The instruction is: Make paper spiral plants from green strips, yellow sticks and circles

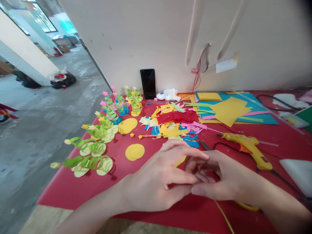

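Note:
My left hand and my right hand meet over the front of the red table, fingertips touching and bent together. From beneath the right hand hangs a narrow yellow-green paper strip; its upper end is hidden between my fingers. Scissors lie under my right hand, with the yellow handle showing below the wrist and the dark blades past the fingers. Just behind the fingers a bit of yellow paper shows. Yellow paper discs lie to the left of my left hand.
Spiral paper decorations with stars and round bases line the left edge. Paper scraps are heaped mid-table. A yellow glue gun with its cord lies right. A phone leans against the wall, and coloured sheets lie back right.

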{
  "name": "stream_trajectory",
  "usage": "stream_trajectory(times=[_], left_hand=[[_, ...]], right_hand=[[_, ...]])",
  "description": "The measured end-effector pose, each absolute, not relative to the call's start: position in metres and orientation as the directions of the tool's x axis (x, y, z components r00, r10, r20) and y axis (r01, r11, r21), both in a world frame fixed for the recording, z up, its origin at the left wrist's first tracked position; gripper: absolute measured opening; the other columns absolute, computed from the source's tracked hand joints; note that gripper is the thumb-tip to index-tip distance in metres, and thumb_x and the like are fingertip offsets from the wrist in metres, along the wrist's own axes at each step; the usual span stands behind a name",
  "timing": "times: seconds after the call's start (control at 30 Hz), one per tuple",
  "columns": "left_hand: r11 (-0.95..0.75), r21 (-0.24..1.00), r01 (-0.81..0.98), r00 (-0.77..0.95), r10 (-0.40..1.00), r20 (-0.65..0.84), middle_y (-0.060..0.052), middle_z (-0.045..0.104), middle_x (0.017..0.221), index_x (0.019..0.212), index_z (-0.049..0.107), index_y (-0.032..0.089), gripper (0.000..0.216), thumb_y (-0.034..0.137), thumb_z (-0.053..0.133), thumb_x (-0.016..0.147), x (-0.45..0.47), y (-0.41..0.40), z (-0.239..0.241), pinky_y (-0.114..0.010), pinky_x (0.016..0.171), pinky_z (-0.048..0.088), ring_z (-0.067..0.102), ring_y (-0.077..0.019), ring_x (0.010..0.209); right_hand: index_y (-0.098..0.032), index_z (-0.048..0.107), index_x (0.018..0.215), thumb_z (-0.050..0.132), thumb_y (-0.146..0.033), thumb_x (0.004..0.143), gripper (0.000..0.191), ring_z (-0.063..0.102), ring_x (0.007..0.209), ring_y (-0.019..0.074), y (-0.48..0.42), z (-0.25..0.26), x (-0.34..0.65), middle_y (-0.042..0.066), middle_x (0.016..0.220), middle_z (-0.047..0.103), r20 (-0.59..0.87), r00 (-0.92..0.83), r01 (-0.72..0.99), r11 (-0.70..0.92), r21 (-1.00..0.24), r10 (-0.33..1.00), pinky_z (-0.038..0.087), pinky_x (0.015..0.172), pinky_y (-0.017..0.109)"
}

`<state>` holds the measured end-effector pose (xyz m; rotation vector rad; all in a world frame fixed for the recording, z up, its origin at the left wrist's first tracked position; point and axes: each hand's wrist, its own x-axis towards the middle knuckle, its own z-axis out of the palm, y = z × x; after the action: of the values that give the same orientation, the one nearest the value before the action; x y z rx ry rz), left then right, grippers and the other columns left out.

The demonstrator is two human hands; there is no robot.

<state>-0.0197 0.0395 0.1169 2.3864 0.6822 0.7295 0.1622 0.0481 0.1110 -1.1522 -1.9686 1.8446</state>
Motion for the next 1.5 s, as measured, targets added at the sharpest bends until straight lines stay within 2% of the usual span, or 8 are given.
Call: stream_trajectory(times=[0.23,0.5,0.63,0.8,0.93,1.07,1.3,1.5], left_hand=[[-0.698,0.639,0.322,0.505,0.698,0.507,-0.004,0.058,0.094,0.066,0.067,0.018,0.003,0.017,0.068,0.068,-0.018,0.041,0.107,-0.034,0.086,0.040,0.047,-0.0179,0.097],[-0.763,0.586,0.274,0.742,0.555,0.376,-0.008,0.054,0.111,0.078,0.067,0.012,0.011,0.014,0.055,0.078,-0.017,0.041,0.115,-0.030,0.098,0.035,0.043,-0.0155,0.106],[-0.736,0.604,0.305,0.651,0.624,0.432,-0.005,0.056,0.108,0.068,0.067,0.015,0.008,0.014,0.062,0.073,-0.018,0.042,0.112,-0.033,0.096,0.036,0.042,-0.0173,0.105],[-0.712,0.624,0.322,0.516,0.684,0.516,-0.004,0.058,0.095,0.065,0.067,0.018,0.006,0.023,0.068,0.068,-0.019,0.042,0.108,-0.034,0.087,0.040,0.045,-0.0181,0.098],[-0.741,0.580,0.338,0.563,0.653,0.506,-0.006,0.056,0.102,0.075,0.068,0.019,0.007,0.024,0.065,0.071,-0.020,0.041,0.110,-0.036,0.088,0.039,0.044,-0.0198,0.101],[-0.777,0.528,0.342,0.614,0.610,0.500,-0.008,0.055,0.110,0.090,0.066,0.017,0.018,0.011,0.058,0.074,-0.021,0.041,0.114,-0.039,0.094,0.034,0.045,-0.0197,0.104],[-0.755,0.569,0.326,0.597,0.631,0.495,-0.007,0.056,0.106,0.083,0.068,0.017,0.017,0.008,0.056,0.075,-0.021,0.040,0.115,-0.034,0.088,0.038,0.046,-0.0176,0.102],[-0.687,0.649,0.326,0.468,0.714,0.521,-0.001,0.056,0.101,0.079,0.067,0.023,0.017,0.009,0.063,0.071,-0.023,0.040,0.109,-0.038,0.090,0.037,0.047,-0.0173,0.100]], right_hand=[[-0.016,0.054,0.069,0.064,-0.029,0.064,0.017,0.039,0.053,0.0058,0.045,0.115,0.154,-0.004,0.060,0.044,-0.304,-0.577,0.350,-0.106,-0.931,0.758,0.033,0.048,0.019],[-0.016,0.055,0.069,0.059,-0.031,0.068,0.016,0.039,0.054,0.0074,0.045,0.107,0.160,-0.002,0.060,0.046,-0.381,-0.635,0.433,-0.099,-0.896,0.672,0.032,0.048,0.020],[-0.016,0.057,0.072,0.062,-0.038,0.066,0.023,0.042,0.059,0.0091,0.045,0.108,0.158,-0.001,0.065,0.049,-0.390,-0.620,0.414,-0.138,-0.900,0.681,0.034,0.050,0.021],[-0.016,0.056,0.068,0.064,-0.031,0.063,0.018,0.038,0.053,0.0064,0.044,0.112,0.151,-0.002,0.064,0.047,-0.334,-0.558,0.341,-0.157,-0.927,0.760,0.033,0.048,0.020],[-0.016,0.057,0.070,0.063,-0.031,0.067,0.017,0.045,0.057,0.0079,0.046,0.110,0.155,-0.001,0.066,0.052,-0.293,-0.579,0.289,-0.144,-0.946,0.761,0.036,0.051,0.020],[-0.016,0.059,0.076,0.062,-0.029,0.070,0.014,0.049,0.064,0.0087,0.047,0.109,0.160,0.000,0.073,0.056,-0.274,-0.631,0.237,-0.155,-0.959,0.726,0.039,0.057,0.021],[-0.016,0.057,0.074,0.066,-0.019,0.066,0.013,0.043,0.059,0.0050,0.045,0.113,0.159,-0.004,0.069,0.053,-0.281,-0.626,0.171,-0.223,-0.960,0.728,0.037,0.054,0.017],[-0.020,0.056,0.084,0.071,-0.033,0.061,0.030,0.047,0.066,0.0089,0.044,0.113,0.164,-0.001,0.078,0.052,-0.299,-0.609,0.251,-0.179,-0.951,0.735,0.036,0.053,0.020]])
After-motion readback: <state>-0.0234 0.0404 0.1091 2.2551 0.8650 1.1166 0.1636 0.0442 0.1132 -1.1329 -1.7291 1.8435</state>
